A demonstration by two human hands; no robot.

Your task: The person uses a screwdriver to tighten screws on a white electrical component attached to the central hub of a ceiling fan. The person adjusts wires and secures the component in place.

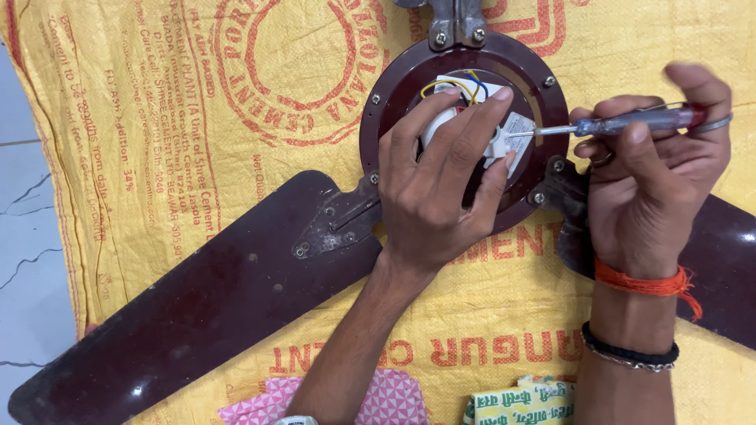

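Observation:
A dark maroon ceiling fan lies on a yellow woven sack, with its round motor housing point(394, 94) at top centre. My left hand point(441, 181) rests on the hub and grips a white part point(435, 126) among yellow and blue wires point(457, 85). My right hand point(654, 173) holds a screwdriver with a clear bluish handle point(638, 122). Its metal tip touches the white part at the middle of the hub. One fan blade point(197, 307) stretches toward the lower left, and another point(724, 260) runs right, partly hidden behind my right wrist.
The yellow printed sack point(157, 118) covers most of the floor; pale tiles point(31, 252) show at the left edge. A pink patterned cloth point(394, 397) and a yellow-green packet point(520, 401) lie at the bottom edge. A metal blade bracket point(457, 24) sticks out at the top.

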